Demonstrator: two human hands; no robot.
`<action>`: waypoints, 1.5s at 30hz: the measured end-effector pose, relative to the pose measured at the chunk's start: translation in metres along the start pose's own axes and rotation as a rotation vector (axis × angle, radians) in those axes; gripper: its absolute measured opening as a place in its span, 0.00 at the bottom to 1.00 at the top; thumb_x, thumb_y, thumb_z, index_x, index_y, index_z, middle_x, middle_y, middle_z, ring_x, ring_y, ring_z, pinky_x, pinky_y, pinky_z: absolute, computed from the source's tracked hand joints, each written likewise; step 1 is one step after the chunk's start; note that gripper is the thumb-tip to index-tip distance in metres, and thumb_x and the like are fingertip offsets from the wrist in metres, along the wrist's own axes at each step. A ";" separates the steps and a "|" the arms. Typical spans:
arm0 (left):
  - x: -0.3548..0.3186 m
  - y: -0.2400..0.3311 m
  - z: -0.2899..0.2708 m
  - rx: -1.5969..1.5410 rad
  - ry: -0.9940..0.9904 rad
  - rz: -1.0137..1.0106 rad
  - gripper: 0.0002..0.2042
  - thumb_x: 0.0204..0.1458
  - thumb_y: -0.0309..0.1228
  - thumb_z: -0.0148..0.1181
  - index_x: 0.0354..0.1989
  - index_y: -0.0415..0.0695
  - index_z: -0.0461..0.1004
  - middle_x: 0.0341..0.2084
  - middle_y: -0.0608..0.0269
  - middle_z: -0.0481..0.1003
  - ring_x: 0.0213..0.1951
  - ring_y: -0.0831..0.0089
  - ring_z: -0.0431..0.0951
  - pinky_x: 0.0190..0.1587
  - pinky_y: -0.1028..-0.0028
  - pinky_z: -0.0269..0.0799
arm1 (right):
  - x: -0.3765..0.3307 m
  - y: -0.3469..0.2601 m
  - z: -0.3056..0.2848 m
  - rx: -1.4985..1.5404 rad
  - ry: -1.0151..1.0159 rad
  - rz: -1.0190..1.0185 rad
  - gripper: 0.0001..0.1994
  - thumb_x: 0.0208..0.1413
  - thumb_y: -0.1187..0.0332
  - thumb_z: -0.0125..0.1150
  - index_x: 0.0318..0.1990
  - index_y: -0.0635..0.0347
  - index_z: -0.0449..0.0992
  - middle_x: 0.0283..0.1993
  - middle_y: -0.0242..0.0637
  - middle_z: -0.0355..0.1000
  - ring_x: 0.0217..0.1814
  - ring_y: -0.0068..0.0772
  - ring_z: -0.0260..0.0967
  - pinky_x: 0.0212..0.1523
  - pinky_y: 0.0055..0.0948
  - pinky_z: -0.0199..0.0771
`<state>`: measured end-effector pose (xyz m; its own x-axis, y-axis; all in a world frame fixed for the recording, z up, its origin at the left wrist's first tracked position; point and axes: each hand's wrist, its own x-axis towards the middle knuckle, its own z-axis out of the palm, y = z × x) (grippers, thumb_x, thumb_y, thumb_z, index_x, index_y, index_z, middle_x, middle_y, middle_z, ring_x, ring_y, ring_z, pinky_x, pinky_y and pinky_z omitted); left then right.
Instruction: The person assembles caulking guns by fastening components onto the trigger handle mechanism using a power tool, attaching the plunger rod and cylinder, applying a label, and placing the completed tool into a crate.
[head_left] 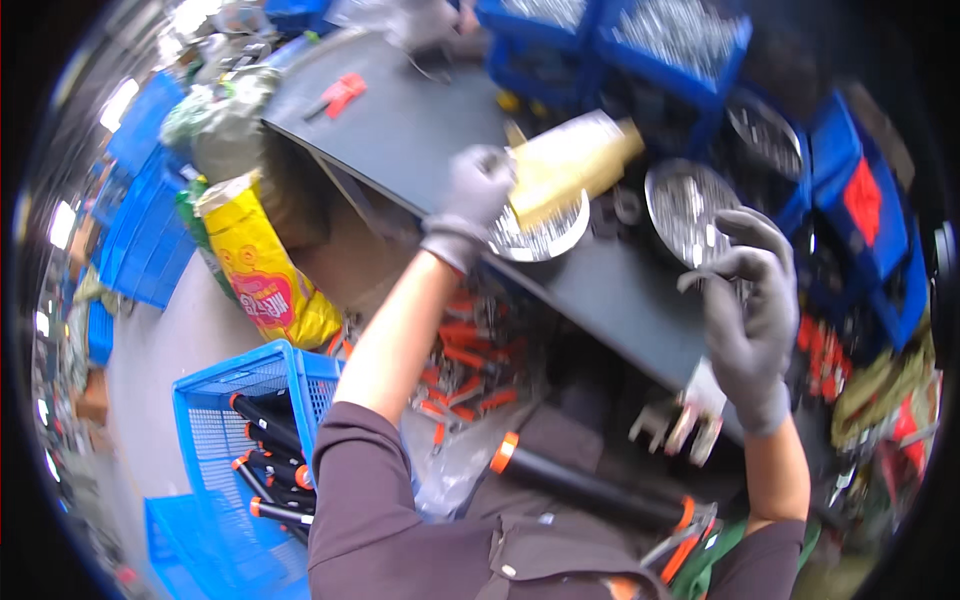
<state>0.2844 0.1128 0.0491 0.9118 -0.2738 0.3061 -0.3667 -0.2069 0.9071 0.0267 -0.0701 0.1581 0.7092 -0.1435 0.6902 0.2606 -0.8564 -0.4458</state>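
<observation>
My left hand (478,188), in a grey glove, is closed in a fist above the grey worktable (390,120). Right beside it is a yellowish, board-like piece (570,165), blurred, tilted over a round dish of shiny metal parts (540,238). What the fist holds, if anything, is hidden. My right hand (752,300), also gloved, is raised with bent fingers apart, beside a second round dish of metal parts (688,212); no object shows in it. Across my lap lies a black tube with orange ends (590,485).
Blue bins of metal parts (680,40) stand at the table's back. A red-handled tool (343,95) lies at its far left. Below are orange-and-grey parts (470,360), a blue crate (240,375) of black tubes and a yellow bag (262,265). A metal fixture (690,412) sits at the near edge.
</observation>
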 end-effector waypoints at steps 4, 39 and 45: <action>-0.022 -0.004 -0.048 0.785 0.312 0.644 0.22 0.49 0.37 0.69 0.49 0.35 0.75 0.45 0.42 0.76 0.51 0.47 0.73 0.53 0.56 0.69 | -0.104 -0.027 -0.053 0.679 -0.342 0.528 0.04 0.51 0.82 0.53 0.32 0.64 0.71 0.47 0.48 0.71 0.39 0.29 0.68 0.44 0.29 0.71; -0.396 -0.005 0.049 0.422 -0.576 0.826 0.21 0.39 0.34 0.68 0.46 0.65 0.82 0.41 0.69 0.67 0.47 0.66 0.66 0.54 0.62 0.65 | -0.331 -0.053 0.010 -0.215 -0.319 0.857 0.05 0.45 0.66 0.67 0.26 0.54 0.78 0.58 0.38 0.70 0.67 0.52 0.59 0.72 0.57 0.43; -0.396 -0.006 0.050 0.410 -0.597 0.797 0.19 0.40 0.34 0.68 0.45 0.63 0.82 0.42 0.70 0.68 0.47 0.67 0.67 0.54 0.61 0.65 | -0.329 -0.055 0.014 -0.269 -0.292 0.818 0.05 0.45 0.66 0.66 0.26 0.55 0.78 0.57 0.37 0.70 0.65 0.50 0.60 0.71 0.57 0.45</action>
<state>-0.0838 0.1759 -0.0917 0.1855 -0.8603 0.4749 -0.9505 -0.0345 0.3088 -0.2117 0.0308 -0.0527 0.7529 -0.6576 0.0284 -0.5330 -0.6344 -0.5598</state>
